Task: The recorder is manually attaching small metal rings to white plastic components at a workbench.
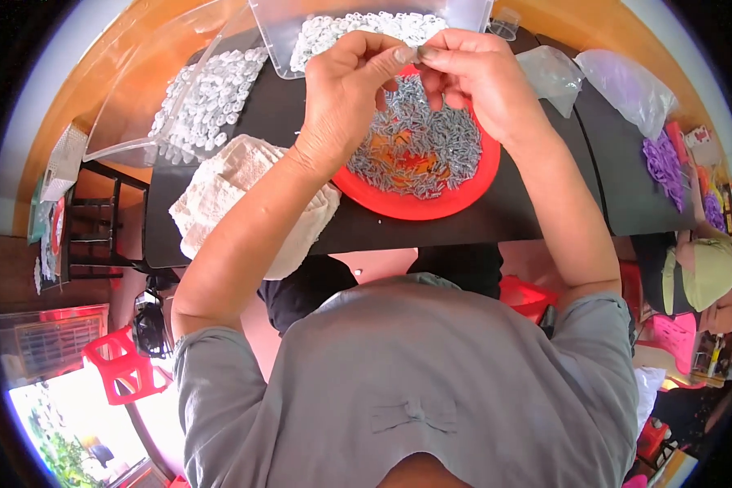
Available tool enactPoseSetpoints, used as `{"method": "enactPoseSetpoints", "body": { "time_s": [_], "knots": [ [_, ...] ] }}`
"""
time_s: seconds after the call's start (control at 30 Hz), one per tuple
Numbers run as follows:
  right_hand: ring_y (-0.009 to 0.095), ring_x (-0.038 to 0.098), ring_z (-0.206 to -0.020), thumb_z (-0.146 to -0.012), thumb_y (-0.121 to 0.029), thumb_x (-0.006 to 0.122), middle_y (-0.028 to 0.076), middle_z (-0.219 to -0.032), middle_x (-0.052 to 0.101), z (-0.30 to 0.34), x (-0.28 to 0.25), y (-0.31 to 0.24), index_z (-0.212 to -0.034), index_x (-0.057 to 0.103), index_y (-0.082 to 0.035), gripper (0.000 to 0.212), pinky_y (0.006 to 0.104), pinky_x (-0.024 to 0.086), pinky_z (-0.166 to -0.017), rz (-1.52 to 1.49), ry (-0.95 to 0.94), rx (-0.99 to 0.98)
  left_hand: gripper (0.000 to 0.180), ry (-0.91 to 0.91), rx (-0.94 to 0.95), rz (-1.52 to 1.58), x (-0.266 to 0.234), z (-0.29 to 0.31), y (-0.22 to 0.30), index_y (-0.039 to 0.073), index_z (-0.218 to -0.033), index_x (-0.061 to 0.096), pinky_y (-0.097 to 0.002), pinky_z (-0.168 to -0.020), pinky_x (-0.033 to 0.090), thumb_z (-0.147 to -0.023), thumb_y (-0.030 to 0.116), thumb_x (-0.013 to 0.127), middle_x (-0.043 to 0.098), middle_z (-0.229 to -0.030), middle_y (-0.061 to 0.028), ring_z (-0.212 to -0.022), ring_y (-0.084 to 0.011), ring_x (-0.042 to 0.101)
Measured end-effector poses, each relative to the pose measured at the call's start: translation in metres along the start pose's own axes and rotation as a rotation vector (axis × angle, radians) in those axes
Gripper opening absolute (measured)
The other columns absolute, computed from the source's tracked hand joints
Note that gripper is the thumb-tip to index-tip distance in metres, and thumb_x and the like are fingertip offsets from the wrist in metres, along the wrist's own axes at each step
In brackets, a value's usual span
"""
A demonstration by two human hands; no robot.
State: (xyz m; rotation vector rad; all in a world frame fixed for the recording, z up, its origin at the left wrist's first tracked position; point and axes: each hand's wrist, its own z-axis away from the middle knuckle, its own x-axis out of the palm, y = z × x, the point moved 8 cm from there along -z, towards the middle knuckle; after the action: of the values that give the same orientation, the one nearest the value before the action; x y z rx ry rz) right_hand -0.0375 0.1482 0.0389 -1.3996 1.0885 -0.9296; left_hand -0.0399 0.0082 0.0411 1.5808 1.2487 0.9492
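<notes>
Above the far side of a round red tray [419, 210], my two hands meet at the fingertips. The thumb and fingers of my left hand [342, 98] are closed in a pinch. My right hand [488, 85] pinches too, with its fingertips touching the left ones. Whatever lies between them is too small and too hidden to name. Many small grey screw-like pieces [455, 150] fill the tray below. Just beyond my hands, small white plastic pieces [325, 41] lie in a clear plastic bin [272, 37].
A second clear bin [110, 153] with white plastic pieces [228, 98] leans at the left. A cream cloth [220, 183] lies under my left forearm. Clear plastic bags [626, 85] and a purple bundle [665, 171] are at right. Another person [703, 272] sits there.
</notes>
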Motion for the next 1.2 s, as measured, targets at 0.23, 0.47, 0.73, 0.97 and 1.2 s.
{"method": "enactPoseSetpoints", "body": {
  "time_s": [0.23, 0.47, 0.73, 0.97, 1.2],
  "knots": [
    [0.007, 0.057, -0.068, -0.091, -0.015, 0.057, 0.001, -0.071, 0.06, -0.001, 0.013, 0.002, -0.09, 0.064, -0.002, 0.015, 0.0218, 0.039, -0.055, 0.207, 0.15, -0.143, 0.016, 0.002, -0.081, 0.154, -0.007, 0.0, -0.02, -0.006, -0.091, 0.065, -0.0242, -0.052, 0.044, -0.09, 0.01, 0.063, 0.062, -0.075, -0.0067, -0.062, -0.0123, 0.056],
    [0.014, 0.059, -0.068, -0.087, -0.012, 0.059, 0.003, -0.073, 0.061, 0.002, 0.012, 0.007, -0.089, 0.064, -0.005, 0.008, 0.028, 0.045, -0.061, 0.872, -0.01, -0.391, 0.016, -0.001, -0.158, 0.217, -0.025, -0.001, -0.055, -0.004, -0.09, 0.063, -0.0252, -0.054, 0.044, -0.091, 0.012, 0.061, 0.061, -0.077, -0.0072, -0.065, -0.0139, 0.057],
    [0.028, 0.061, -0.084, -0.078, -0.009, 0.062, 0.005, -0.087, 0.061, 0.007, 0.012, 0.039, -0.088, 0.062, -0.007, 0.01, 0.0389, 0.048, -0.07, 1.422, -0.113, -0.499, 0.016, -0.028, -0.231, 0.169, -0.02, 0.001, -0.067, -0.003, -0.094, 0.064, -0.0239, -0.053, 0.044, -0.091, 0.013, 0.061, 0.061, -0.074, -0.0058, -0.061, -0.0127, 0.056],
    [0.02, 0.061, -0.076, -0.082, -0.007, 0.062, 0.004, -0.08, 0.062, 0.003, 0.003, 0.024, -0.089, 0.064, -0.003, 0.008, 0.0309, 0.047, -0.068, 1.033, -0.048, -0.406, 0.015, -0.112, -0.3, 0.315, -0.015, 0.001, -0.073, -0.008, -0.09, 0.063, -0.0265, -0.049, 0.048, -0.087, 0.007, 0.065, 0.062, -0.075, -0.0097, -0.061, -0.016, 0.059],
    [0.005, 0.054, -0.068, -0.086, -0.009, 0.064, 0.0, -0.073, 0.062, -0.008, -0.007, 0.017, -0.088, 0.067, -0.001, 0.009, 0.0218, 0.041, -0.059, 0.53, 0.016, -0.115, 0.014, -0.133, -0.343, 0.393, -0.009, 0.004, -0.074, -0.008, -0.09, 0.062, -0.0271, -0.049, 0.049, -0.087, 0.005, 0.065, 0.062, -0.076, -0.011, -0.06, -0.0166, 0.059]
  ]
}}
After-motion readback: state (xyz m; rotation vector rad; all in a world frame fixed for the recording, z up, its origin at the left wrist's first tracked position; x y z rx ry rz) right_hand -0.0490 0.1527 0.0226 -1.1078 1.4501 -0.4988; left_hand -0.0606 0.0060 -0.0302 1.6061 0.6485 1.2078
